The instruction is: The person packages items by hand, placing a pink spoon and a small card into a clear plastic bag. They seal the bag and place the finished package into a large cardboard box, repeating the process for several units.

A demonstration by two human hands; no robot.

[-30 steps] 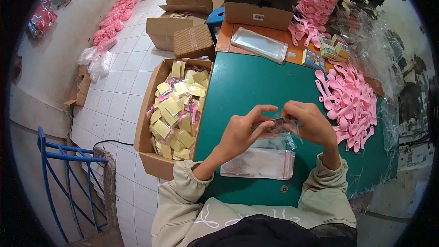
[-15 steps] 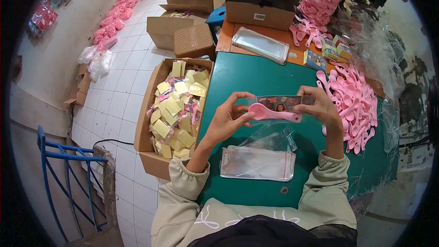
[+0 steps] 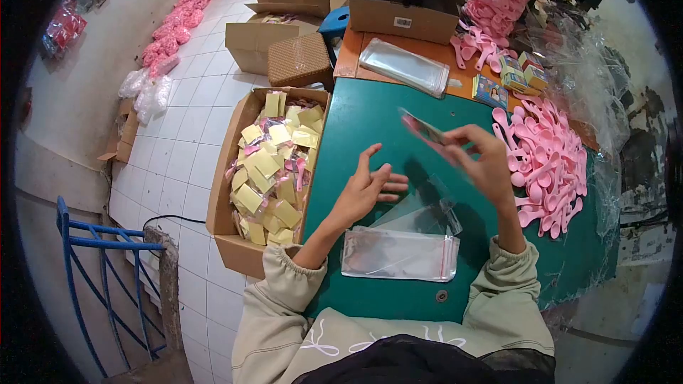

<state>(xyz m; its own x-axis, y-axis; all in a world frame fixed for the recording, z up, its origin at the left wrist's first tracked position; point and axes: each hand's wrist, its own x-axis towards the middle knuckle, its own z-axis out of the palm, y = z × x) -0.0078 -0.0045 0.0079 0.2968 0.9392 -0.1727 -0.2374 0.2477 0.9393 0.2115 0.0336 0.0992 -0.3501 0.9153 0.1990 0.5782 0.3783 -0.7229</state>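
Note:
My right hand (image 3: 478, 163) grips a packet (image 3: 425, 130) by one end, above the green table (image 3: 377, 114). The packet is blurred and tilted, with a card and a pink spoon in it. My left hand (image 3: 370, 188) hovers apart from it, fingers spread, holding nothing. Below both hands lies a stack of clear plastic bags (image 3: 398, 254), with a loose clear bag (image 3: 427, 210) crumpled at its upper edge. A heap of pink spoons (image 3: 544, 163) is to the right of my right hand.
An open carton (image 3: 231, 231) of packets with yellow cards stands left of the table. Card bundles (image 3: 491, 90), more clear bags (image 3: 404, 65) and a dark open box (image 3: 402, 18) sit at the back. A blue metal rail (image 3: 114, 244) is at lower left.
My left hand has let go of the packet and opened. My right hand has lifted the packet's free end up and away, turning it from level to slanted.

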